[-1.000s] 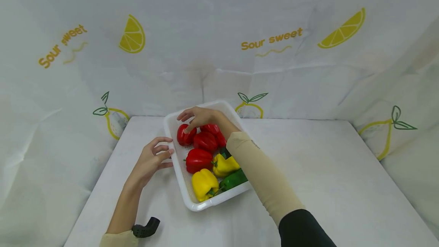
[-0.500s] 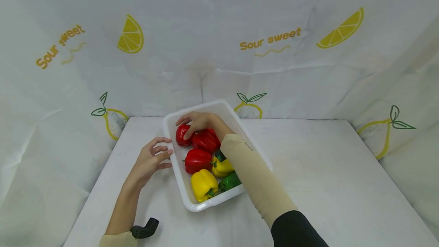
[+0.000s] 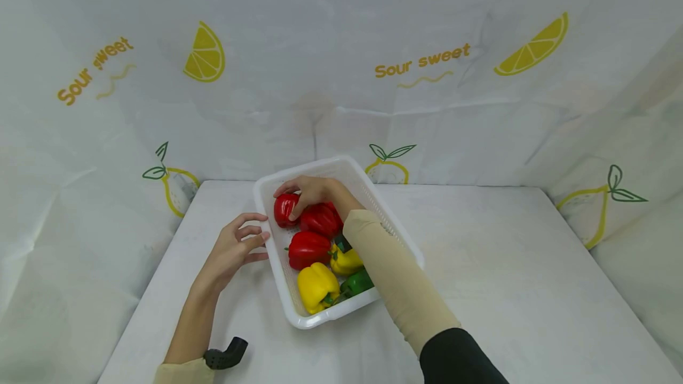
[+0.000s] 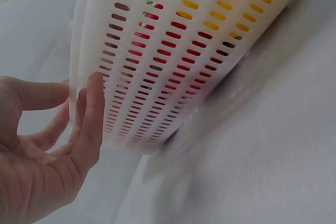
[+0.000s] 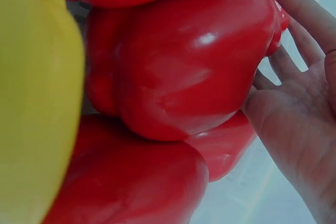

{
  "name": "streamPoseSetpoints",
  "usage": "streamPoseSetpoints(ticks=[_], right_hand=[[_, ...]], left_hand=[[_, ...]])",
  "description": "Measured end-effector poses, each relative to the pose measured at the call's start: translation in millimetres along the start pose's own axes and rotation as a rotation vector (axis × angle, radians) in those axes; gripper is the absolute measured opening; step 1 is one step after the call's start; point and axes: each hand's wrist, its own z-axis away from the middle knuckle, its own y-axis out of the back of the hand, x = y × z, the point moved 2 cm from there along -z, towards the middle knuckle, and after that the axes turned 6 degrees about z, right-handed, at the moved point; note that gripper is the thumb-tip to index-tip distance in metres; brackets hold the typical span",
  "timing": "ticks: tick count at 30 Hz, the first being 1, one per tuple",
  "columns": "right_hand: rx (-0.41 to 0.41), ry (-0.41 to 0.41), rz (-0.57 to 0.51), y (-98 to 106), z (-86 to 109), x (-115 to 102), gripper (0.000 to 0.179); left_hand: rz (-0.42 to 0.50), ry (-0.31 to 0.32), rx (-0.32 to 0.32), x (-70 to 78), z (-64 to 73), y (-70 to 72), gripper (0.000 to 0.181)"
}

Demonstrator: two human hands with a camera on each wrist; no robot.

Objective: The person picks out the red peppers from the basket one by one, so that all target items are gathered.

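A white plastic basket [image 3: 281, 289] holds red, yellow and green bell peppers. My left hand [image 3: 232, 250] pinches its left rim, the thumb on the rim. In the left wrist view, fingers [image 4: 93, 124] of that hand lie against the slotted outer wall. Inside the basket, my right hand [image 3: 315, 189] grips a red bell pepper [image 3: 285, 209] at the far left, with the thumb on its near side. Other red bell peppers [image 3: 309, 249] lie beside it. In the right wrist view, the right hand [image 5: 299, 93] reaches behind a large red pepper [image 5: 184, 61], which hides some fingertips.
Nearer the front of the basket lie a yellow bell pepper [image 3: 317, 286], another yellow one [image 3: 345, 261] and a green one [image 3: 356, 282]. My right sleeve [image 3: 400, 277] crosses the basket's right side. A printed white cloth [image 3: 320, 99] hangs behind the white table [image 3: 507, 265].
My right hand has moved slightly down and its forearm left, with the thumb settling on the far-left red bell pepper. The left hand and basket have hardly moved.
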Motion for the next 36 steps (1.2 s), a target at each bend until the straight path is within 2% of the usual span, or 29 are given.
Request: streamPoseSetpoints(ticks=[7,19,25,32,36], right_hand=[[0.004,0.005,-0.015,-2,1.3,-1,0.073],[0.056,0.001,0.001,-7,7.9,-1,0.07],[0.053,0.009,0.004,-7,7.9,0,0.07],[0.058,0.066,0.017,-2,4.7,-1,0.064],[0.082,0.096,-0.014,3,3.8,-3,0.064]], left_hand=[[-0.007,-0.001,0.008,0.7,1.6,0.9,0.05],[-0.009,-0.001,0.007,0.8,1.0,-2.1,0.049],[-0.015,-0.003,0.01,0.9,1.0,-2.6,0.049],[-0.012,0.0,0.008,0.8,0.1,-2.2,0.049],[-0.016,0.003,0.012,0.9,0.0,-1.7,0.05]])
